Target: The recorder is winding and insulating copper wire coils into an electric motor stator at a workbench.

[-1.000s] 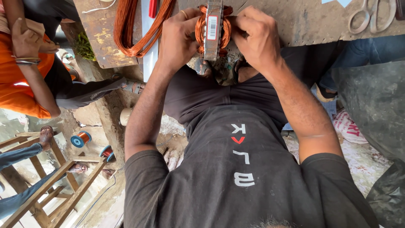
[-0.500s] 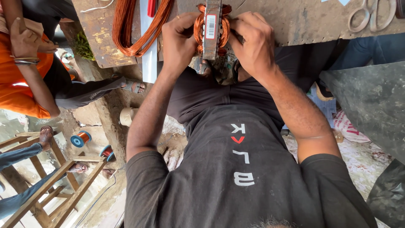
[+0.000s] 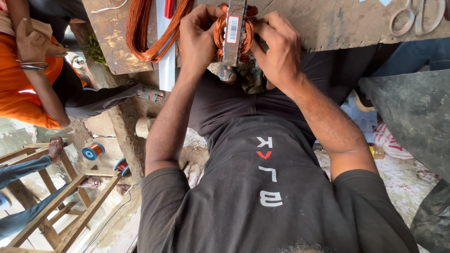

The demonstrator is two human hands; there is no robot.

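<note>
Fingers (image 3: 208,18) of both hands curl tight around the stator (image 3: 234,35) at the bench's (image 3: 337,23) near edge.
A wire loop (image 3: 150,33) hangs off the bench's left end. The left hand (image 3: 197,42) pinches the copper coil; the right hand (image 3: 276,51) clamps the other side. Since a moment ago both grips have hardly shifted, so the coil work looks mid-step. Scissors (image 3: 412,18) lie far right.

A small repair workshop for motor winding: loops of copper wire (image 3: 150,33) lie on a worn workbench (image 3: 337,21) at the top, wire spools (image 3: 93,151) (lower left) sit on dusty ground.
</note>
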